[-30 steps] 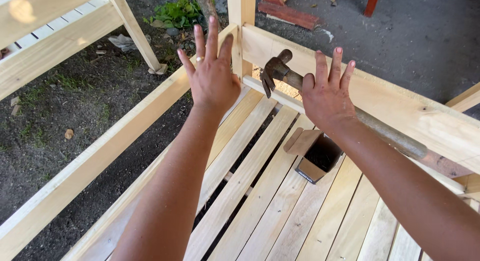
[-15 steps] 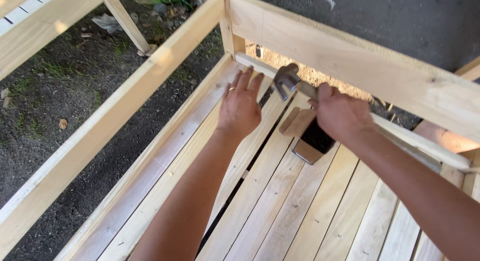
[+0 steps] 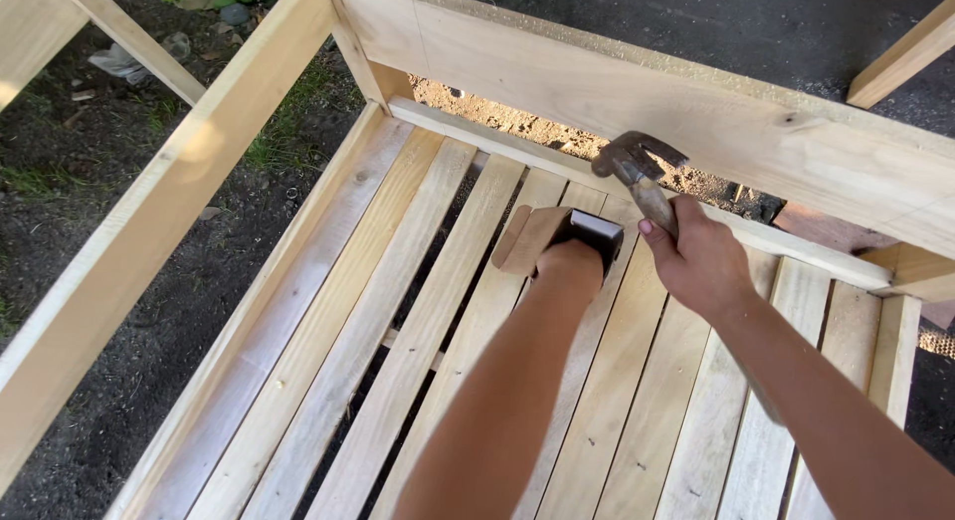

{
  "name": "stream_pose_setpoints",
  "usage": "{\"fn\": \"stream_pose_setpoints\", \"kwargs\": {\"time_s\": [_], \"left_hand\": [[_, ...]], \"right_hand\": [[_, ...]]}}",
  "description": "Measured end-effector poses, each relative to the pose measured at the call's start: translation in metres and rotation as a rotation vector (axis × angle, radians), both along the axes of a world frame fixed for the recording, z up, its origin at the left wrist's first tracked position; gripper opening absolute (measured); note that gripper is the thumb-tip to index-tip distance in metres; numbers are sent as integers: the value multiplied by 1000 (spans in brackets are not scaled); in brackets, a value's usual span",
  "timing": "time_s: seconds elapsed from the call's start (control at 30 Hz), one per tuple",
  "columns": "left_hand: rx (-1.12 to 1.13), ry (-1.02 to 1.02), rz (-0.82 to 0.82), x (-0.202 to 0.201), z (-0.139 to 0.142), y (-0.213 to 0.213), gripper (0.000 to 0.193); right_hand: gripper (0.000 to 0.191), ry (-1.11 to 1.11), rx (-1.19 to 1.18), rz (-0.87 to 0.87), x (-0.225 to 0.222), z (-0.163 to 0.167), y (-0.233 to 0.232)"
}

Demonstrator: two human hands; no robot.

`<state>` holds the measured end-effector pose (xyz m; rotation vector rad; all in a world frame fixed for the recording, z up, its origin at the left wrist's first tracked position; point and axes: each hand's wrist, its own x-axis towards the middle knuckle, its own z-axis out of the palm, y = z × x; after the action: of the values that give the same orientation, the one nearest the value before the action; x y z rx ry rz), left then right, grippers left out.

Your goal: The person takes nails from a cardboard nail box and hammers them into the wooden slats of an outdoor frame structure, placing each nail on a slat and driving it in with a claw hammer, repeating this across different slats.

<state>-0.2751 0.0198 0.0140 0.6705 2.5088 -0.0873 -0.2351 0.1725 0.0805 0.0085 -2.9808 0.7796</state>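
Now left hand apparently inside box, lowered.

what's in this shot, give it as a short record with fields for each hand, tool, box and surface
left hand: left hand reaches into the small open box
right hand: right hand grips the hammer by its handle, head up
box: dark inside, brown flap open to the left, resting on the slats
surface: pale wooden slats with gaps, inside a wooden frame
ground: dirt and some grass beyond the frame
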Motion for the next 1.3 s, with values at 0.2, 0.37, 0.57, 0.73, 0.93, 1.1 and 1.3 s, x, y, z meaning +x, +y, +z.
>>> {"fn": "stream_pose_setpoints", "kwargs": {"time_s": [0.2,0.37,0.57,0.73,0.93,1.1,1.3], "left_hand": [[-26,-52,211,-32,-84,22,38],[-30,-55,197,-34,-75,20,43],[258,-40,205,-20,-10,5,35],[773,123,145,-2,45,-48,19],[1491,-208,689,85,33,-193,4],[965,648,1410,173,-24,-301,10],[652,742,969,217,-86,-306,54]], "right_hand": [[40,-82,0,30,-12,-15,4],[36,-212,-297,-22,-17,-11,-19],[30,-226,-522,-60,-16,0,-29],[29,-103,-603,52,-13,19,-37],[25,-149,-761,196,3,42,-87],[23,-466,-640,308,22,27,-151],[36,-280,-16,449,22,-30,-196]]}}
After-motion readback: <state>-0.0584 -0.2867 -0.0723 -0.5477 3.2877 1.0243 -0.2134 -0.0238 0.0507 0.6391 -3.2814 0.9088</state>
